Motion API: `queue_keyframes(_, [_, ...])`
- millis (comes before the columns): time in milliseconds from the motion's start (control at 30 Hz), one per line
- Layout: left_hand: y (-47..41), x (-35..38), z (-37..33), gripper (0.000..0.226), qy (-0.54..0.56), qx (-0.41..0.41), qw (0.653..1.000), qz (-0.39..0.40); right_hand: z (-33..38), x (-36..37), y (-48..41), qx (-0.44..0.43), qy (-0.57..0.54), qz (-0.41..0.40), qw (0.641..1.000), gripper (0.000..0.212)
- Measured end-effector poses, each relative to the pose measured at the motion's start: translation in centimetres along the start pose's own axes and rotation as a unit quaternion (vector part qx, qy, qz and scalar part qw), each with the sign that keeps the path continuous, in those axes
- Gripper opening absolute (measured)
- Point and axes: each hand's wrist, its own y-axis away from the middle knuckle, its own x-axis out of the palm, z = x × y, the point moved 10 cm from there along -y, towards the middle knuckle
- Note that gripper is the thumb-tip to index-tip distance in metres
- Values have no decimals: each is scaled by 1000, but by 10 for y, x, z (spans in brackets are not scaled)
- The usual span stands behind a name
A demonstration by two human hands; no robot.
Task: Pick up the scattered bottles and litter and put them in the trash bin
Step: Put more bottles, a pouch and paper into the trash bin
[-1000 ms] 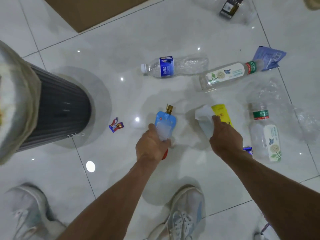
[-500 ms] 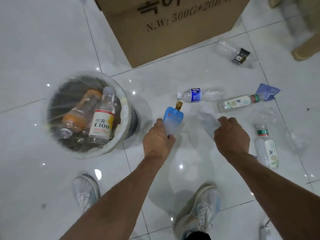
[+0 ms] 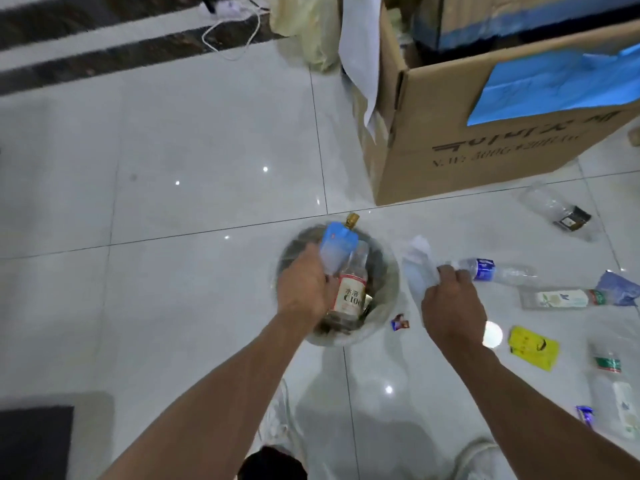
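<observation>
My left hand (image 3: 303,287) grips a blue spouted pouch (image 3: 335,249) with a gold cap, held right over the open trash bin (image 3: 389,271). Inside the bin stands a clear bottle with a red-and-white label (image 3: 349,294). My right hand (image 3: 452,303) holds a crumpled clear and white wrapper (image 3: 417,265) just right of the bin's rim. On the floor to the right lie a blue-labelled water bottle (image 3: 495,270), a white-labelled bottle (image 3: 557,298), a yellow packet (image 3: 533,347), a small candy wrapper (image 3: 400,323) and another clear bottle (image 3: 616,400).
A large cardboard box (image 3: 485,126) stands behind the bin at the right. A clear jar with a dark label (image 3: 557,211) lies near it, a blue bag (image 3: 618,287) farther right. White cable (image 3: 228,36) lies at the top. A dark mat (image 3: 34,441) is at bottom left.
The view swung left and up so the bin sits under my hands. My left hand carried the blue pouch over the bin; my right hand brought the wrapper beside it.
</observation>
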Motion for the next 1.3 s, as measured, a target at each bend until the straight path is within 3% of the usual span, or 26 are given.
queue_keyframes(133, [-12, -13, 79, 45, 10, -138, 990, 30, 56, 6, 1, -38, -22, -13, 999, 32])
queue_keyframes(267, [-2, 17, 97, 49, 47, -180, 978, 93, 75, 28, 12, -51, 4, 19, 998, 36])
queue_keyframes(400, [9, 49, 81, 49, 102, -173, 975, 100, 66, 50, 26, -48, 15, 62, 997, 42])
queue_keyframes(700, [-20, 41, 58, 44, -44, -102, 990, 91, 58, 49, 12, -19, 33, 53, 998, 41])
queue_keyframes(867, [-20, 24, 63, 42, -42, -61, 995, 61, 71, 51, 6, -27, 43, 72, 996, 60])
queue_keyframes(1000, [-19, 18, 70, 31, -43, -41, 997, 48, 94, 52, -9, -45, 73, 49, 995, 57])
queue_keyframes(1167, [-15, 24, 90, 31, -7, -92, 992, 88, 118, 90, -10, -73, 77, 172, 979, 65])
queue_keyframes(1300, [-9, 27, 93, 31, -3, -106, 989, 102, 112, 84, -1, -60, 77, 143, 985, 71])
